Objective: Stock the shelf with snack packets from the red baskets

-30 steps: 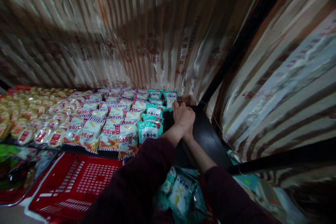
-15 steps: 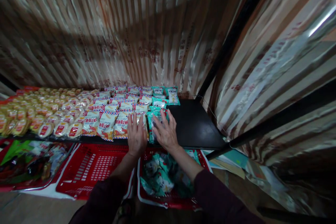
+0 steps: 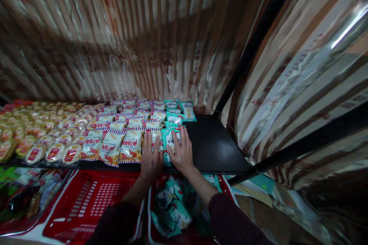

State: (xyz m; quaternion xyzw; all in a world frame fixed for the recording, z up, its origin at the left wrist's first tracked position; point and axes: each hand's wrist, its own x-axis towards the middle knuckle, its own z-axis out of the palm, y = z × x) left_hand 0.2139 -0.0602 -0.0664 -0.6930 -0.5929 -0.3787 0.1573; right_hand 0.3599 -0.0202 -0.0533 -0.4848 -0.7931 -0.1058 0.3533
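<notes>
Rows of snack packets cover much of a black shelf (image 3: pixel 221 145). My left hand (image 3: pixel 151 160) lies with fingers stretched forward on a red-and-white snack packet (image 3: pixel 156 139) at the front of its column. Beside it, my right hand (image 3: pixel 181 151) rests with fingers extended over the front teal snack packet (image 3: pixel 169 138), covering its right side. Behind that one, more teal packets (image 3: pixel 188 111) run back to the wall. Neither hand grips a packet. Further left stand white packets with striped edges (image 3: pixel 130 145).
Below the shelf, a red basket (image 3: pixel 149 214) holds loose teal packets (image 3: pixel 175 208). Another red basket (image 3: pixel 106 199) sits left of it. Round wrapped cakes (image 3: pixel 54 153) fill the shelf's left part. A black post (image 3: pixel 238 69) and corrugated sheeting (image 3: pixel 143 38) bound the shelf.
My view has shifted slightly, so the shelf and baskets appear lower. My right hand has come down closer onto the front teal packet; both hands stay side by side.
</notes>
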